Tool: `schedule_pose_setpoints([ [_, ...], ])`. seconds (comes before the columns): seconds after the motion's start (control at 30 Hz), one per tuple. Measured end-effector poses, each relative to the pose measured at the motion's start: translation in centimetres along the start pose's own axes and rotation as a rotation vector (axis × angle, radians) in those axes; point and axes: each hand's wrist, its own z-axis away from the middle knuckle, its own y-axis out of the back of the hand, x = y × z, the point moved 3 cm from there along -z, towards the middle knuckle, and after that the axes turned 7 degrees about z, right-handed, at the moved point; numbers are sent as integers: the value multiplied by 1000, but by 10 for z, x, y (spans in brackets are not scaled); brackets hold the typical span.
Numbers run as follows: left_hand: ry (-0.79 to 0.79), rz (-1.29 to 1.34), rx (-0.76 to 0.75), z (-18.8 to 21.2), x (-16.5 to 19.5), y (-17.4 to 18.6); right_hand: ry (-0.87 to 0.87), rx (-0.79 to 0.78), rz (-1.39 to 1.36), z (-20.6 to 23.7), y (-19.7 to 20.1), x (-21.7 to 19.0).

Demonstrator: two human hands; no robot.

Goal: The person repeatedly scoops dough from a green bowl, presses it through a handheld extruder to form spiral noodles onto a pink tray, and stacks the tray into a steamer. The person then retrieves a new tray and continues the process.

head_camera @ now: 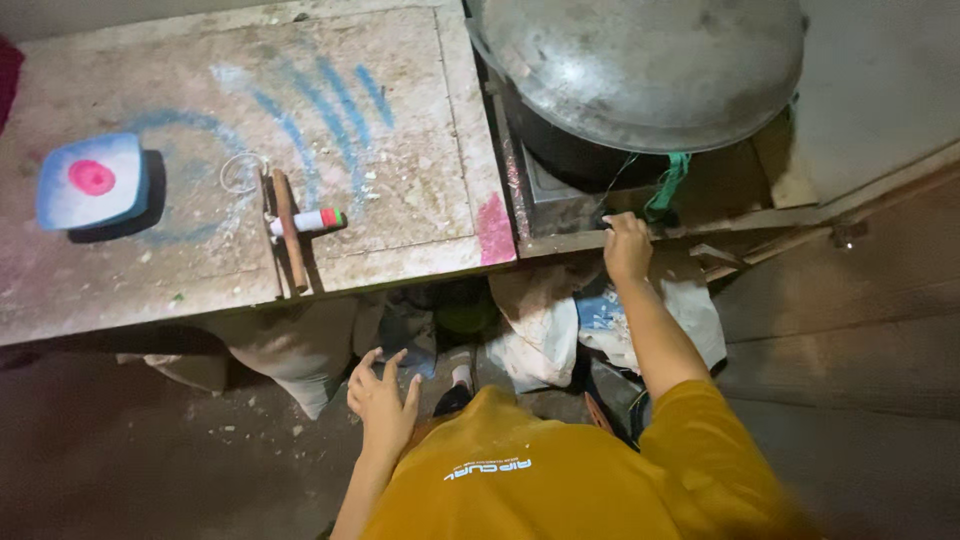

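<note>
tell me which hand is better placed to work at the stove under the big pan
Right, most likely. The right hand already rests on the stove edge below the pan, while the left hand hangs open and empty, low beside the table.
</note>
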Motion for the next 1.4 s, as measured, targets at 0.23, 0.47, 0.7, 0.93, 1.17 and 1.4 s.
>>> schedule_pose_setpoints([
  [0.23, 65, -44, 33, 19, -16, 4, 130, -36, 83, -10, -8, 6],
  [0.47, 35, -29, 61, 26, -14, 12, 204, -122, 130, -13, -3, 3],
  [0.7, 85, -22, 86, 26, -27, 21, -106, 161, -147, 29, 20, -8],
  [0.93, 127, -3, 91, 18, -48, 21, -356, -135, -440, 182, 6, -93],
  [1.17, 113, 82, 66, -4, -75, 39, -218, -606, -845, 171, -32, -212],
  [1.4, 203, 82, 60, -18, -177, 94, 176, -418, -1059, 88, -47, -367],
])
